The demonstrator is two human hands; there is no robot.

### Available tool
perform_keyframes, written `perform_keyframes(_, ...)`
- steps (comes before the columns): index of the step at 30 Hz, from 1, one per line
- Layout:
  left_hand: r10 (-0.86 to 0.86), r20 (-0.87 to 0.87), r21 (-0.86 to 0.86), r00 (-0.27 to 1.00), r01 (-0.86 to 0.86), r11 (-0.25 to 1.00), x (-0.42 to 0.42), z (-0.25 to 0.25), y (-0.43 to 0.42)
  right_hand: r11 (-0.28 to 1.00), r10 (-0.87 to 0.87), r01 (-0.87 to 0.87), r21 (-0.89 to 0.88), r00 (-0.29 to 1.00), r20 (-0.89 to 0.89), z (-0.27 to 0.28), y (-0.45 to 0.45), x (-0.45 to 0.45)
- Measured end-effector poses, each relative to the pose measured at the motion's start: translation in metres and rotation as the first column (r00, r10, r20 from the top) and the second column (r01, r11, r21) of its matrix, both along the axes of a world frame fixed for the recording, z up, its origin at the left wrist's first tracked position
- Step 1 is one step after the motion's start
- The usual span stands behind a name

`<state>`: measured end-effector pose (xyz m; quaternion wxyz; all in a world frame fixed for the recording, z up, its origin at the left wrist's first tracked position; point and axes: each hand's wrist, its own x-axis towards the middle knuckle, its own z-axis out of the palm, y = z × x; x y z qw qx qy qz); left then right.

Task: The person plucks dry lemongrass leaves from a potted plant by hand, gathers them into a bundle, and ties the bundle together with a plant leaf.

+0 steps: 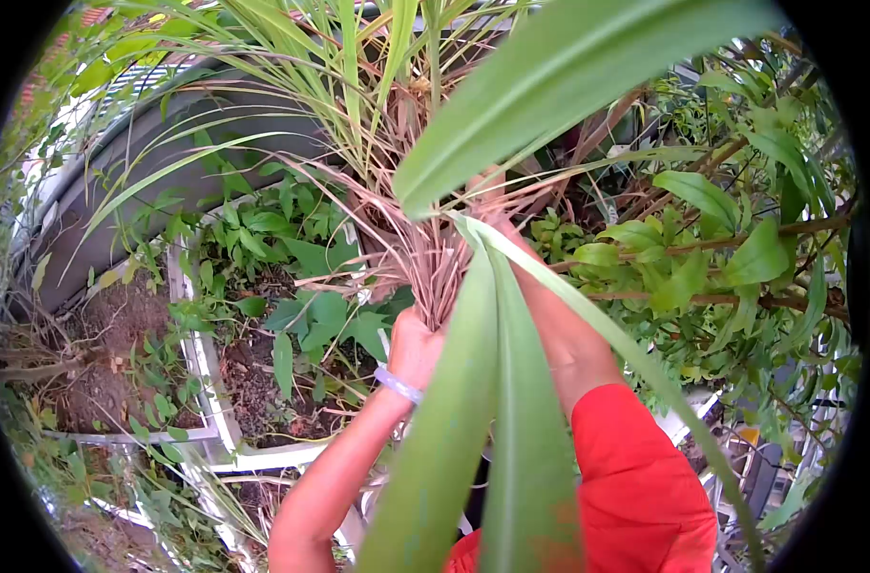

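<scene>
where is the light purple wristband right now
In the head view, slightly left of centre, the light purple wristband is worn just below the left hand, which grips dry stalks.

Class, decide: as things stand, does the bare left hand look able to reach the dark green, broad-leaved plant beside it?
Probably yes, if it lets go: the left hand grips thin, dry brown stalks, but the broad-leaved plant shows close by, largely uncovered.

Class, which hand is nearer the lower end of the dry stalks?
Left. The left hand is closed at the lower end of the dry stalks; the right hand is higher in the picture, partly hidden by the broad leaf.
</scene>
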<state>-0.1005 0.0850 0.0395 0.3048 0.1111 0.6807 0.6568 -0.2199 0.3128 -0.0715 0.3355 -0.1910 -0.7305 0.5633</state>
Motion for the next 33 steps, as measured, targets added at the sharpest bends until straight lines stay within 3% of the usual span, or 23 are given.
perform_keyframes(2,0.06,0.099,0.129,0.993,-0.072,0.989,-0.029,0.013,0.024,0.997,0.071,-0.072,0.015,0.997,0.036,0.018,-0.021,-0.003)
perform_keyframes(3,0.069,0.042,0.056,0.997,-0.072,0.996,-0.047,0.017,0.034,0.994,0.106,-0.106,0.033,0.994,-0.01,-0.007,-0.021,-0.015)
perform_keyframes(5,0.07,-0.02,0.075,0.997,-0.069,0.995,-0.073,0.037,0.05,0.982,0.182,-0.176,0.07,0.978,-0.098,-0.057,-0.02,-0.039)
perform_keyframes(6,0.066,-0.024,0.167,0.998,-0.061,0.984,-0.081,0.054,0.056,0.979,0.203,-0.199,0.053,0.974,-0.096,-0.045,-0.027,-0.039)
perform_keyframes(8,-0.049,-0.162,0.231,0.986,0.086,0.969,-0.115,0.04,0.066,0.972,0.229,-0.225,0.062,0.97,-0.085,-0.018,-0.039,-0.028)
perform_keyframes(11,-0.118,-0.303,0.02,0.946,0.13,0.991,-0.155,0.022,0.083,0.971,0.221,-0.219,0.094,0.975,-0.016,0.032,-0.051,-0.002)
perform_keyframes(14,-0.139,-0.428,-0.119,0.893,0.097,0.988,-0.181,0.017,0.092,0.897,0.123,-0.13,0.423,0.991,0.045,0.037,-0.036,0.002)
perform_keyframes(15,-0.107,-0.482,-0.14,0.87,0.044,0.989,-0.187,0.018,0.094,0.791,0.001,0.04,0.61,0.998,-0.066,0.025,-0.03,0.004)
perform_keyframes(16,-0.094,-0.509,-0.184,0.856,-0.001,0.983,-0.194,0.02,0.095,0.838,-0.132,0.068,0.541,0.988,0.081,0.014,-0.023,0.008)
perform_keyframes(17,-0.092,-0.572,-0.164,0.815,-0.003,0.986,-0.204,0.009,0.099,0.854,-0.242,0.176,0.489,0.967,0.076,0.005,-0.013,0.009)
perform_keyframes(18,-0.1,-0.457,-0.247,0.884,-0.018,0.969,-0.199,0.024,0.097,0.857,-0.348,0.283,0.431,0.934,0.078,0.003,-0.007,0.013)
perform_keyframes(20,-0.077,-0.454,-0.258,0.887,-0.048,0.965,-0.201,0.023,0.096,0.8,-0.456,0.38,0.464,0.888,0.06,0.0,0.007,0.011)
perform_keyframes(24,-0.069,-0.519,-0.21,0.852,-0.049,0.977,-0.203,0.019,0.092,0.805,-0.333,0.378,0.457,0.926,-0.179,0.02,0.02,-0.011)
perform_keyframes(29,-0.097,-0.567,-0.236,0.818,-0.048,0.971,-0.202,0.019,0.083,0.778,-0.225,0.24,0.581,0.969,-0.099,0.004,0.046,-0.026)
perform_keyframes(30,-0.096,-0.599,-0.226,0.795,-0.052,0.973,-0.205,0.015,0.081,0.644,-0.261,0.307,0.7,0.949,-0.176,0.005,0.048,-0.025)
perform_keyframes(32,-0.094,-0.659,-0.207,0.746,-0.059,0.976,-0.21,0.008,0.077,0.601,-0.259,0.24,0.762,0.961,-0.098,0.008,0.051,-0.02)
perform_keyframes(33,-0.094,-0.658,-0.209,0.747,-0.061,0.976,-0.211,0.006,0.076,0.642,-0.348,0.221,0.734,0.937,0.022,0.01,0.047,-0.019)
